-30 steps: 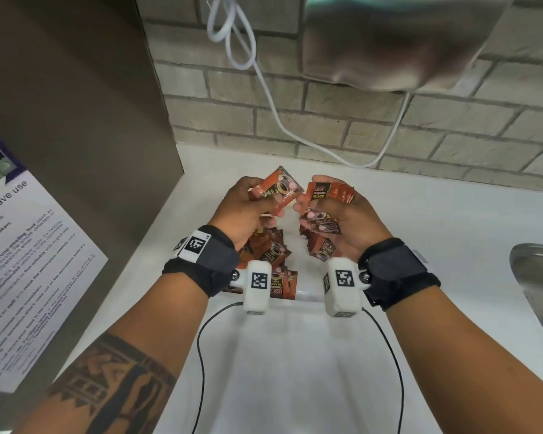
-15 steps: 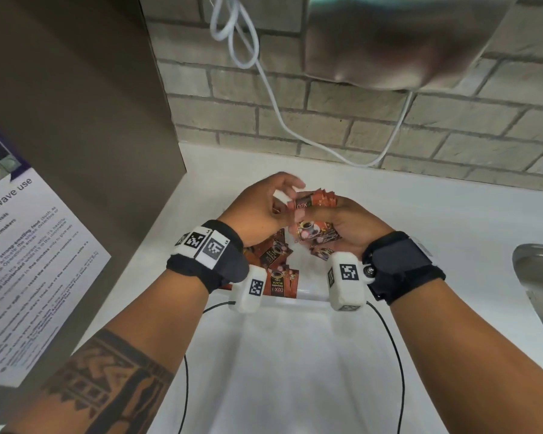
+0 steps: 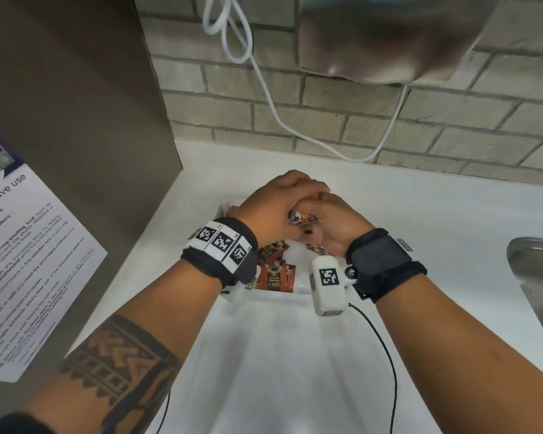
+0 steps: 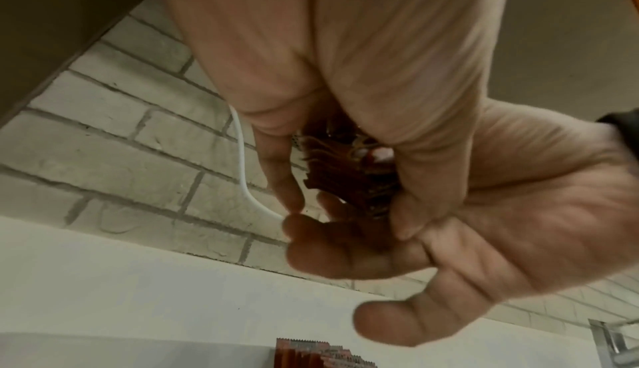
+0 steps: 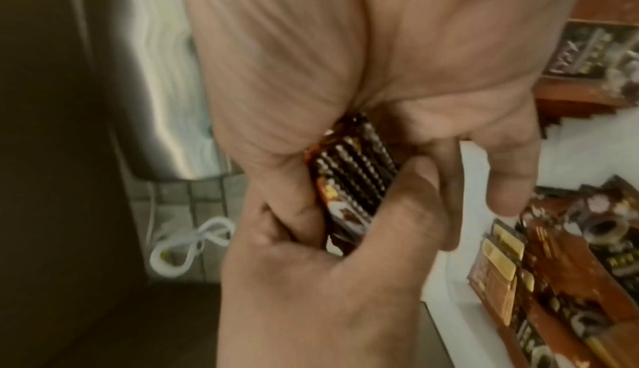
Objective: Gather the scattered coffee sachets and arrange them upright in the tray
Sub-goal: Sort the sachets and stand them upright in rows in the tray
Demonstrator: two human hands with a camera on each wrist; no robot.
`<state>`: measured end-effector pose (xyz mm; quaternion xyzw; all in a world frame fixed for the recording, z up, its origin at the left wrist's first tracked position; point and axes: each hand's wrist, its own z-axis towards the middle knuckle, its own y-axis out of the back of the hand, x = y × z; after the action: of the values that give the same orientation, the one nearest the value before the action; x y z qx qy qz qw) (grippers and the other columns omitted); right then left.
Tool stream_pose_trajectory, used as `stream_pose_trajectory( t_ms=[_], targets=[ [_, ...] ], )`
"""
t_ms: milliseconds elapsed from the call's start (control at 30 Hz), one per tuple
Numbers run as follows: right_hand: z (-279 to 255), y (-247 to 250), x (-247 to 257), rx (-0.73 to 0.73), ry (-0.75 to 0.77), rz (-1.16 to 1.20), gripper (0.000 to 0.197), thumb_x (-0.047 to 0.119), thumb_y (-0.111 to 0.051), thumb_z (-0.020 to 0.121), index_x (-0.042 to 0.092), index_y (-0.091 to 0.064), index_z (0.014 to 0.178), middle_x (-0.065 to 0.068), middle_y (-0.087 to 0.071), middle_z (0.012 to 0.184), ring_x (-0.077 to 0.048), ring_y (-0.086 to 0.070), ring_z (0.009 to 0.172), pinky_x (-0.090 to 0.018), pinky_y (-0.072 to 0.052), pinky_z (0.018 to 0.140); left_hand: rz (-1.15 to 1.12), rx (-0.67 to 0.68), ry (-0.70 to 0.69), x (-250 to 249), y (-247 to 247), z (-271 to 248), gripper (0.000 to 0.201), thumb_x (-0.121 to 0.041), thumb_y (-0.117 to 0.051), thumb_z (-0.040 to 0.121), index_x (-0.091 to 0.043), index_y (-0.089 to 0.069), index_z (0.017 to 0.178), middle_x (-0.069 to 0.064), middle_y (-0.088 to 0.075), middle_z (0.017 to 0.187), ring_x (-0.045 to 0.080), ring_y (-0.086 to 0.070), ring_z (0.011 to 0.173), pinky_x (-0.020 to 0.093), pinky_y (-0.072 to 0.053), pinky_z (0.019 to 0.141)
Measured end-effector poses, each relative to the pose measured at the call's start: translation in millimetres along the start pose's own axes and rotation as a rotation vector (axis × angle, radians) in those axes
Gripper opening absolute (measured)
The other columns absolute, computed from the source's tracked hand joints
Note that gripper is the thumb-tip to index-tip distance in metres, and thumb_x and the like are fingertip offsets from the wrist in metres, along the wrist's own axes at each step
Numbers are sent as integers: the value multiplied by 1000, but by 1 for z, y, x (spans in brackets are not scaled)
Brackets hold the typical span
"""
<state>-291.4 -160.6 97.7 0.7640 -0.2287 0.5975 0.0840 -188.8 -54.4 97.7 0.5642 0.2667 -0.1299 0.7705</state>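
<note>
Both hands, left hand (image 3: 271,208) and right hand (image 3: 336,220), clasp one stack of orange-brown foil coffee sachets (image 5: 352,180) edge-on above the clear plastic tray (image 3: 298,288).

Sachets (image 3: 275,274) lie in the tray (image 3: 298,288) (sink (image 3: 536,277) to the right).

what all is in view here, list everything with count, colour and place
sachet stack: one bundle, orange-brown, held between both hands
loose sachets: several, orange-brown, lying in the tray
tray: one, clear, on the counter under the hands
counter: one, white
cable: one, white, hanging on the brick wall
dispenser: one, steel, on the wall
sink: one, steel, far right
notice: one, white, left panel
left hand: grips the stack
right hand: grips the stack
</note>
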Motion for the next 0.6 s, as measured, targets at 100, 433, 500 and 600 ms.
stream_pose_trajectory(
  t_ms=[100, 433, 500, 600],
  targets=[
    [1, -2, 2, -91, 52, -245, 9, 7, -66, 86, 9, -70, 94, -15, -72, 90, -30, -70, 100, -51, -56, 93, 74, -5, 52, 1, 3, 2, 77, -9, -79, 72, -27, -51, 142, 0, -46, 141, 21, -48, 125, 39, -45, 104],
    [-16, 10, 20, 14, 181, -166, 22, 23, -63, 96, 10, -70, 112, -10, -74, 110, -28, -68, 110, -46, -49, 102, -680, -158, 209, -4, 16, 11, 125, -35, -93, 63, -40, -11, 156, -2, -21, 159, 15, -34, 141, 24, -44, 105],
    [-17, 9, 20, 52, 196, -187, 29, 27, -63, 96, 15, -67, 121, -8, -71, 120, -29, -63, 119, -54, -39, 110, -1159, -199, 362, -8, 14, 11, 128, -38, -96, 55, -37, -17, 156, 4, -34, 155, 21, -45, 137, 35, -52, 98],
    [-20, 2, 17, 118, 246, -133, 29, 16, -56, 101, 13, -61, 130, -8, -69, 125, -26, -63, 120, -49, -49, 104, -1515, -138, 473, -15, 8, 12, 85, -21, -81, 78, -24, -38, 151, 9, -63, 124, 27, -66, 106, 50, -54, 89]
  ],
)
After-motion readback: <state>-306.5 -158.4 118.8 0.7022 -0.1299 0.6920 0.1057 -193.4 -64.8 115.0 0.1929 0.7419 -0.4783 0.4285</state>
